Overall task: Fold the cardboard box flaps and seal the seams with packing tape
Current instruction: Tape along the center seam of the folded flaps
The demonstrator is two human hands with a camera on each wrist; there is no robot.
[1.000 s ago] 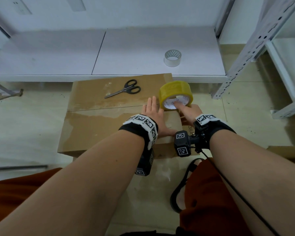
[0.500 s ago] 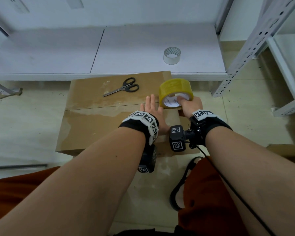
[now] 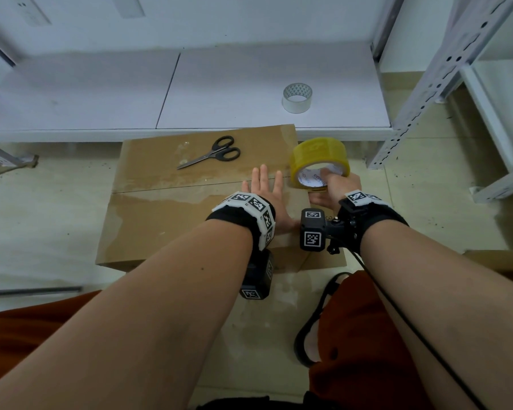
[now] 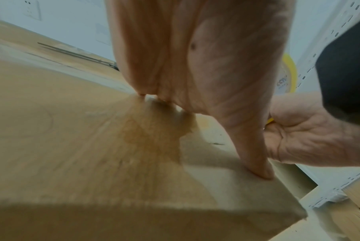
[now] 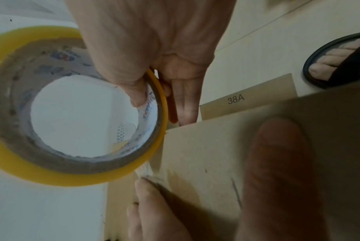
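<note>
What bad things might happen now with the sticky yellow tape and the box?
1. The right hand holds the yellow tape roll past the right edge of the cardboard box. The pulled tape might twist or stick to itself.
2. The left hand lies flat by the seam. If it lifts early, the flaps may gape and the tape could go on crooked.
3. The scissors lie loose on the box top; a shove might knock them off.

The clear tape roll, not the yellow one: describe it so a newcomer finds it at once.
Start at the brown cardboard box on the floor, then look past its far edge to the low white shelf board. The small clear tape roll stands alone there, near the grey metal rack upright. Unlike the larger yellow packing tape roll in the right hand, it is colourless and untouched.
</note>
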